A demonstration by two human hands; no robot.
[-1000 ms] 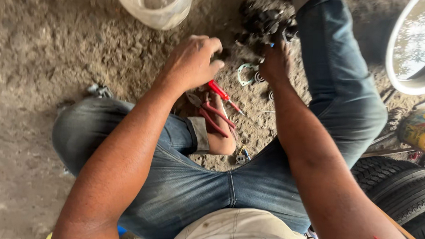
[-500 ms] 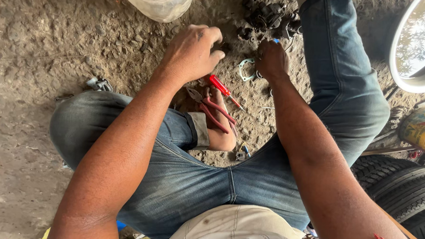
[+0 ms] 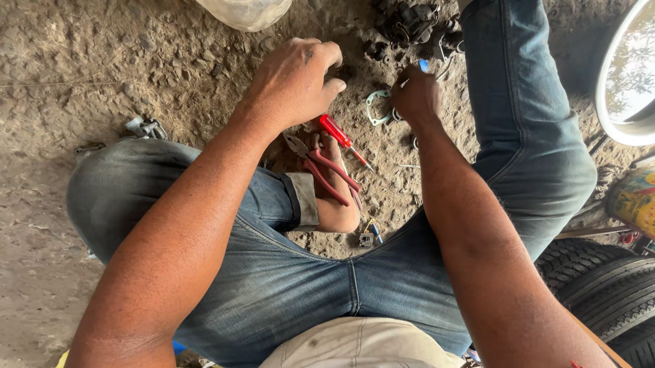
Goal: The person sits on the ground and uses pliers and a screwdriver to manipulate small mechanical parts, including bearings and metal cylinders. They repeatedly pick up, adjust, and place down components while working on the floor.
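A person sits cross-legged on a dirt floor (image 3: 70, 66). Red-handled pliers (image 3: 326, 173) and a red screwdriver (image 3: 343, 139) lie between the knees. Just beyond, the left hand (image 3: 295, 81) hovers with fingers curled, empty; the right hand (image 3: 416, 93) pinches a small blue-tipped tool (image 3: 422, 65), mostly hidden. Farther off sit dark engine parts (image 3: 413, 24), tyres (image 3: 614, 295) at right.

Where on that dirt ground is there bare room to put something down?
Bare dirt ground lies left of the left hand, below the translucent plastic tub. It is crowded between the hands: red-handled screwdriver, red-handled pliers, dark metal parts.
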